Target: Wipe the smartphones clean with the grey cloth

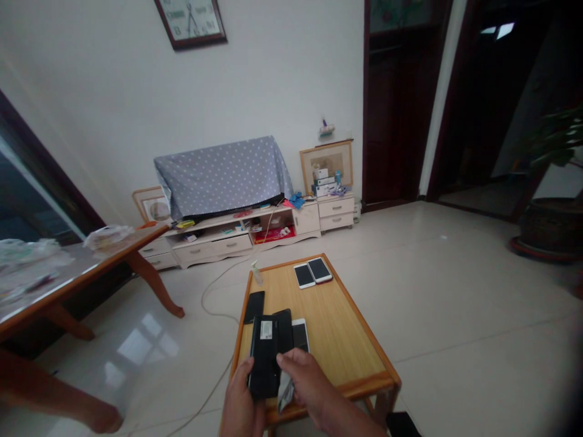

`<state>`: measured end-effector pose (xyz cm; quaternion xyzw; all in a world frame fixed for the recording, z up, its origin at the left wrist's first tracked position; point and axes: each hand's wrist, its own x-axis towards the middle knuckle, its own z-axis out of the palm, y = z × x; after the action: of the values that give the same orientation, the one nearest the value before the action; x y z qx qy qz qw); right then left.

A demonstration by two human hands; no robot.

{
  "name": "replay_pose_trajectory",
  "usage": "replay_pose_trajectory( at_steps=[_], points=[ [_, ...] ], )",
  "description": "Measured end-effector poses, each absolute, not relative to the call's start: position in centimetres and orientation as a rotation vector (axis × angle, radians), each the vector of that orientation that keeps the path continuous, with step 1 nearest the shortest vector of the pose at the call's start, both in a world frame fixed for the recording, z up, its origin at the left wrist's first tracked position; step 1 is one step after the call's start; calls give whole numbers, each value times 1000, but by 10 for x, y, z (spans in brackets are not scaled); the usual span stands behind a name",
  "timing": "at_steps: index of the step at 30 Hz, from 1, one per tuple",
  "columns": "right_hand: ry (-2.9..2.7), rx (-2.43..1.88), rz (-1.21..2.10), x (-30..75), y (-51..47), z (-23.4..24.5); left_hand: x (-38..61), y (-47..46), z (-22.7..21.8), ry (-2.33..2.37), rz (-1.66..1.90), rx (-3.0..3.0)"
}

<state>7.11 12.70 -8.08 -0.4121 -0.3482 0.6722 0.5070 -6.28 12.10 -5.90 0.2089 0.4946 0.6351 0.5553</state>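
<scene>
I hold a flat black device (pixel 268 355) with a small white label over the near left part of a small wooden table (pixel 337 328). My left hand (pixel 241 403) grips its lower left edge, fingers curled. My right hand (pixel 303 379) rests on its right side, thumb on top, with a crumpled whitish cloth (pixel 285 393) tucked under the fingers. A white phone (pixel 300 335) lies beside the device, partly hidden by it. A black phone (pixel 254 306) overhangs the table's left edge. Two phones lie side by side at the far end, one white (pixel 303 275) and one red-edged (pixel 319 270).
A small bottle (pixel 257 271) lies at the table's far left corner. A cable (pixel 218 291) runs over the tiled floor to a low white cabinet (pixel 237 240). A larger wooden table (pixel 68 273) stands left. A potted plant (pixel 553 224) is right. A dark object (pixel 403 423) lies below the table.
</scene>
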Motion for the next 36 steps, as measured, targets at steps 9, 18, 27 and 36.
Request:
replay_pose_trajectory(
  at_steps=[9,18,27,36],
  points=[
    [-839,-911,1619,95,120,-60,-42,121,-39,590,1268,306],
    [-876,-709,1647,101,122,-49,-31,146,-40,145,1074,335],
    [-827,-819,1534,119,122,-37,-53,157,-42,60,1082,311],
    [-783,-714,1524,115,78,3,-42,122,-23,199,1147,264]
  ],
)
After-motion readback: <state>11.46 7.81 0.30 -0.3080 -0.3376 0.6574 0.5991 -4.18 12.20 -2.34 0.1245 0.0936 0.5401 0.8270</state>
